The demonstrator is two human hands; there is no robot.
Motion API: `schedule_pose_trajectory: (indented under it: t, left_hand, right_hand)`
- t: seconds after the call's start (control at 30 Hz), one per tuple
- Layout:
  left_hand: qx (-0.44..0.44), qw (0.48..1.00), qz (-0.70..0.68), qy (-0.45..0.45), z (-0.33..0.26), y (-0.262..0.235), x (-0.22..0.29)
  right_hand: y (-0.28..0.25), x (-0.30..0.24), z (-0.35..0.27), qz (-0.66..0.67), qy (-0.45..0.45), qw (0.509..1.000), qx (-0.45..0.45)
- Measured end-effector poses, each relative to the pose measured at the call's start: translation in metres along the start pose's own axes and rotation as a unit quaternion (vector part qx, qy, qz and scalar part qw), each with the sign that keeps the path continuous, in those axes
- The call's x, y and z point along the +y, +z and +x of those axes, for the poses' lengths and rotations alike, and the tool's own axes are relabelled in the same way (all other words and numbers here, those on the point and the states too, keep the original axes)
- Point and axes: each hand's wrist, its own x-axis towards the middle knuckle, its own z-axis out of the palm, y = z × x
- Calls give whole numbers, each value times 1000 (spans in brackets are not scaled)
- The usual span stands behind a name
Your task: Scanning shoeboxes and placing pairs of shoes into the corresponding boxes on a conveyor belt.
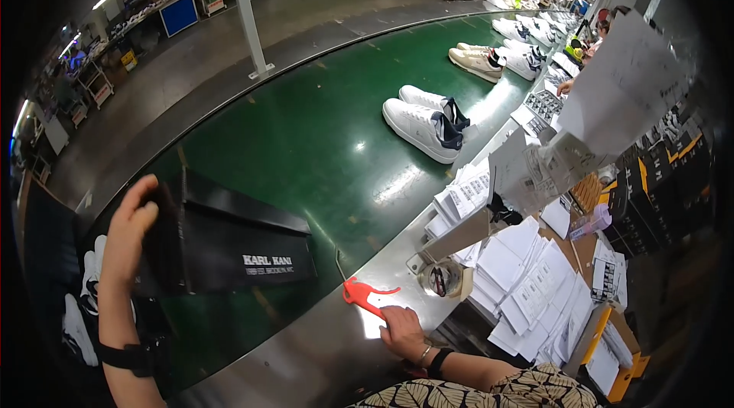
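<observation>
My right hand [404, 334] is closed around the handle end of a red air blow gun [356, 292], at the metal edge of the green belt. The gun's thin bent nozzle points away over the belt. At the left, my left hand [128, 236] is raised beside the end of a black shoebox [237, 243], its fingers apart and slightly curved. Whether it touches the box is hard to tell. The box lies on the belt with pale lettering on its near side. Farther along, a pair of white sneakers [420, 129] with dark linings stands on the belt.
A beige pair [475, 64] and more white shoes stand farther up the green belt [306, 140]. Loose printed papers [524, 278] and a glass jar [441, 279] are on my right, under a clipped sheet [623, 83]. Black boxes [661, 194] are stacked beyond. White shoes [75, 331] sit lower left.
</observation>
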Motion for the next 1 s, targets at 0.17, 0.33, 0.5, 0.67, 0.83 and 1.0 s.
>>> schedule_pose_trajectory:
  t: [0.17,0.33,0.5,0.67,0.83,1.0]
  left_hand:
    - [19,955,268,122,-12,1,-11]
    - [92,973,193,90,-13,10,-23]
    - [169,954,226,97,-6,-8,-44]
    - [161,963,209,47,-3,-23,-60]
    - [189,944,265,55,16,-7,-61]
    - [170,930,313,92,19,-20,-71]
  right_hand:
    - [-14,-1,16,41,5,999,-34]
    - [-20,3,93,153,29,986,61]
    - [-16,21,232,268,151,937,165]
    - [-20,105,346,417,383,743,357]
    - [-60,185,365,423,446,570,545]
    - [-106,236,346,531,438,467,555]
